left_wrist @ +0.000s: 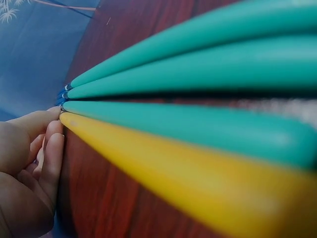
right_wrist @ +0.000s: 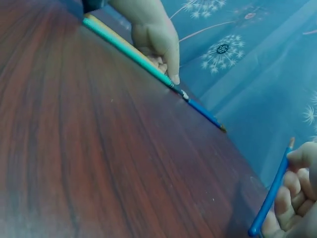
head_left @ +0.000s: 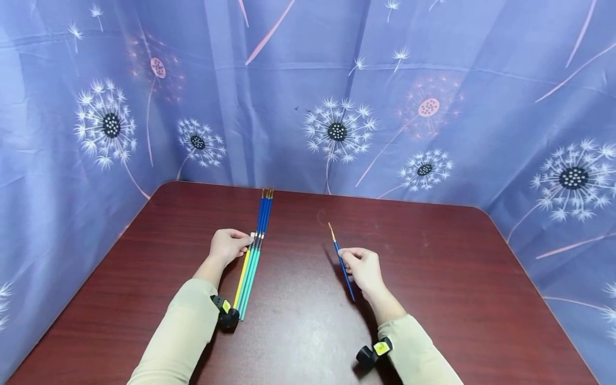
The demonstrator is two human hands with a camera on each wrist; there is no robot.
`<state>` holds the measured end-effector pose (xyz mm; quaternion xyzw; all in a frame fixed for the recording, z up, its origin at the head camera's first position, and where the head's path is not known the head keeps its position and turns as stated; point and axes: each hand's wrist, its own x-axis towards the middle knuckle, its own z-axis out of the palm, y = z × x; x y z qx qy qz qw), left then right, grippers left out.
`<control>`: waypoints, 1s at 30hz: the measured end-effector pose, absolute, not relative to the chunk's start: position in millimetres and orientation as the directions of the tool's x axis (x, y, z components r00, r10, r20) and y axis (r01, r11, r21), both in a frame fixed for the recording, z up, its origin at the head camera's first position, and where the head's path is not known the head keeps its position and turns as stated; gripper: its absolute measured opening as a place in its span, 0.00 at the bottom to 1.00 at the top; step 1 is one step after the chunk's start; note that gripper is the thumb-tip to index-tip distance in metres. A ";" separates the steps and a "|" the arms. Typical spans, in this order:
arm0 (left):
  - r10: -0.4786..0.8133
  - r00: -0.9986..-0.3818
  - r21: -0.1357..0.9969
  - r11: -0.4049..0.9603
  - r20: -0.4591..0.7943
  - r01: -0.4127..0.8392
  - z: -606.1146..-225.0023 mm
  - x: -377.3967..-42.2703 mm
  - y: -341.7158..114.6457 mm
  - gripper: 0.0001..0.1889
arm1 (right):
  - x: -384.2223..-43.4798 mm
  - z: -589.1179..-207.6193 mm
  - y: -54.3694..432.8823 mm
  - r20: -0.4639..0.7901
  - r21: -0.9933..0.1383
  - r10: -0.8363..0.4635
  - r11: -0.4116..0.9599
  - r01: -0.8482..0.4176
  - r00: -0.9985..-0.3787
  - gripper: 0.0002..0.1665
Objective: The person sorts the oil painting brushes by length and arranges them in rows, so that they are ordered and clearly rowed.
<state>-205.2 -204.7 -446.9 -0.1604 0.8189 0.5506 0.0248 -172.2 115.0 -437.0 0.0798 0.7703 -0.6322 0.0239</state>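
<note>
My left hand [head_left: 227, 246] pinches a yellow-handled paintbrush [head_left: 242, 279] near its head end, at the left side of a row of brushes. Alongside it lie three teal-handled paintbrushes [left_wrist: 208, 64], close together and parallel. Past their heads, toward the back edge, is a bundle of blue paintbrushes [head_left: 264, 215] with brown tips pointing away. Between thumb and fingers, my right hand [head_left: 364, 269] holds a single blue paintbrush [head_left: 344, 271], its tan bristles up and away, over the middle of the table. In the right wrist view that brush [right_wrist: 271, 198] is tilted.
The dark red wooden table [head_left: 457, 278] has rounded far corners. A blue curtain [head_left: 289, 107] with dandelion prints hangs behind it and along both sides. Black wrist cameras sit on both sleeves, the left one [head_left: 228, 317] close to the brush handle ends.
</note>
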 end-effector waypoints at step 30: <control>-0.262 -0.941 0.899 0.324 -0.215 -0.295 -446.3 -204.8 -203.1 0.12 | -216.2 -429.9 81.3 -0.281 -0.937 -0.050 -0.201 0.285 -0.959 0.21</control>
